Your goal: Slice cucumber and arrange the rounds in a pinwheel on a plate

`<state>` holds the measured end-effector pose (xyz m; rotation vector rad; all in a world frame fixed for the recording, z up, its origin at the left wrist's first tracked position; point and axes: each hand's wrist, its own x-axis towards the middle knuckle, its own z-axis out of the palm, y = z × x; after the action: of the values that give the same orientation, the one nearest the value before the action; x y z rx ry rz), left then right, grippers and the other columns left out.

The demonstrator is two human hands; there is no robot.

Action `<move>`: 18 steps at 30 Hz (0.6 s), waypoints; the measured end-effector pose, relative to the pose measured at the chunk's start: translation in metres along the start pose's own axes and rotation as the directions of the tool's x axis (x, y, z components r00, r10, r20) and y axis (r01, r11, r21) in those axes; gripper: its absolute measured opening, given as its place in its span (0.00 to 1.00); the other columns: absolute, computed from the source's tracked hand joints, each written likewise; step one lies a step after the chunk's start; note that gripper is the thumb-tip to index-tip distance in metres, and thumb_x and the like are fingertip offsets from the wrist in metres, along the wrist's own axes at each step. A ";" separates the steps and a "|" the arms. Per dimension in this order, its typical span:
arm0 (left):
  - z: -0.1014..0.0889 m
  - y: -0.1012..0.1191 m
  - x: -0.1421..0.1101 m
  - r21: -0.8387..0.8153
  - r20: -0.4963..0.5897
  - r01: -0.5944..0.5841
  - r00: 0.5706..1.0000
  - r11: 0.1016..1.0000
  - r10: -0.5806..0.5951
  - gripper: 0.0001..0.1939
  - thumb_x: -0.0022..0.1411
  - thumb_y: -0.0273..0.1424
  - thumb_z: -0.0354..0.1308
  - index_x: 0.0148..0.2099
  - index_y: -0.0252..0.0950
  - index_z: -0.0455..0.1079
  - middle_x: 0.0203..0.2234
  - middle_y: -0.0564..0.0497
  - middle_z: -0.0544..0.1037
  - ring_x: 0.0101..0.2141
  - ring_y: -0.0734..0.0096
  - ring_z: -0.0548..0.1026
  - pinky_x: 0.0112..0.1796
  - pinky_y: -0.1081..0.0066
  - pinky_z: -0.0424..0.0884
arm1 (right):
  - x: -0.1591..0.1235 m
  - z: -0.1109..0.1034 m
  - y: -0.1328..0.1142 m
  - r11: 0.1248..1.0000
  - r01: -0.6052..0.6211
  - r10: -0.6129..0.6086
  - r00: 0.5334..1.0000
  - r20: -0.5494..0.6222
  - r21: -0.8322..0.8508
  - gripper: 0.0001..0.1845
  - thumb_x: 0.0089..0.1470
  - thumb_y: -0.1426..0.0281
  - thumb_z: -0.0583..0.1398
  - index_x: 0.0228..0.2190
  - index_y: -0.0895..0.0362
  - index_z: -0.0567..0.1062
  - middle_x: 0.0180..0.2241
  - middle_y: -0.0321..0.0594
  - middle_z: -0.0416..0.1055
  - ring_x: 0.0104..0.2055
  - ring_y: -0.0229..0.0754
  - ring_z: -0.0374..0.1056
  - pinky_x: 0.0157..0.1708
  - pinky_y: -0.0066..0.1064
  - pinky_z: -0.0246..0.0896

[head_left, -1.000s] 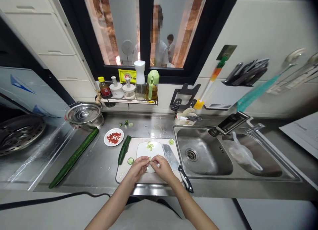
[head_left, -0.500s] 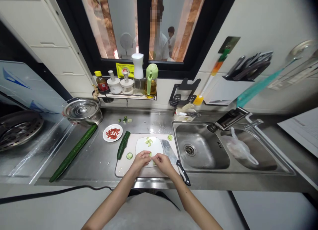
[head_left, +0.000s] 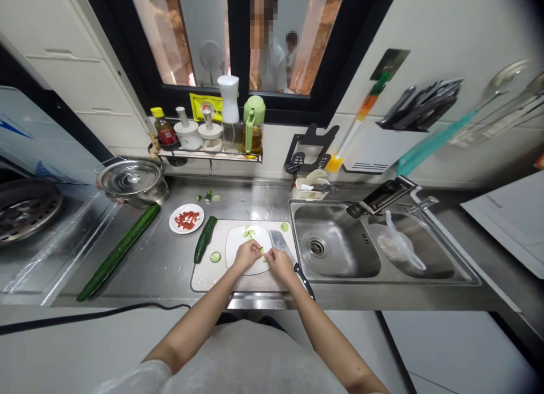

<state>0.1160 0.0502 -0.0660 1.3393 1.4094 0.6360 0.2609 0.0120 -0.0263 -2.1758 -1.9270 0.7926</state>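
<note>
Over a white square plate (head_left: 235, 244), my left hand (head_left: 247, 254) pinches a thin cucumber slice (head_left: 262, 250). My right hand (head_left: 279, 263) meets it from the other side, its fingers closed at the slice's lower end. Another bit of green shows below the fingertips; I cannot tell if it lies on the plate. Several cucumber slices (head_left: 249, 232) are arranged at the plate's far side. The plate rests on a cutting board (head_left: 204, 282). A knife (head_left: 304, 279) lies right of the plate, and a cut cucumber (head_left: 205, 239) lies on the board's left side.
Left of the board are a small plate (head_left: 173, 226) of chopped red pieces and a long whole cucumber (head_left: 119, 252). A lidded steel pot (head_left: 134, 181) stands behind. The sink (head_left: 340, 246) is at right, a seasoning shelf (head_left: 212, 154) at the back, with people reflected in the window.
The view has shifted slightly. Both hands stay together over the plate, and the slice between their fingertips is held at a different angle, slightly farther right on the plate.
</note>
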 end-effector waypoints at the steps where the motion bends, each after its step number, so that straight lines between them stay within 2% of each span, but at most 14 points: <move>1: 0.000 0.002 0.003 0.046 -0.009 -0.012 1.000 0.999 0.012 0.09 0.45 0.22 0.63 0.30 0.35 0.68 0.21 0.59 0.71 0.24 0.81 0.68 0.29 0.79 0.62 | 0.003 -0.001 -0.001 1.000 -0.003 0.003 1.000 -0.002 -0.025 0.11 0.59 0.65 0.55 0.33 0.56 0.75 0.32 0.43 0.75 0.36 0.43 0.68 0.31 0.29 0.50; 9: -0.001 0.018 0.019 0.299 -0.041 -0.039 0.998 0.953 0.054 0.09 0.50 0.22 0.59 0.36 0.36 0.71 0.25 0.55 0.75 0.28 0.75 0.71 0.31 0.77 0.62 | 0.022 -0.002 -0.005 0.992 0.007 -0.010 1.000 -0.018 -0.126 0.11 0.59 0.63 0.55 0.37 0.55 0.74 0.35 0.46 0.74 0.38 0.45 0.68 0.35 0.31 0.52; 18: -0.002 0.020 0.017 0.452 0.016 -0.078 0.997 0.888 0.080 0.14 0.53 0.23 0.56 0.44 0.37 0.71 0.31 0.50 0.77 0.34 0.68 0.73 0.36 0.72 0.63 | 0.025 0.007 -0.004 0.995 -0.051 0.043 0.994 -0.096 -0.085 0.11 0.57 0.63 0.55 0.38 0.55 0.73 0.33 0.44 0.72 0.37 0.44 0.66 0.33 0.31 0.51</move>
<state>0.1250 0.0709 -0.0525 1.7694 1.5727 0.3685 0.2553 0.0349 -0.0383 -2.2728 -1.9051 0.6118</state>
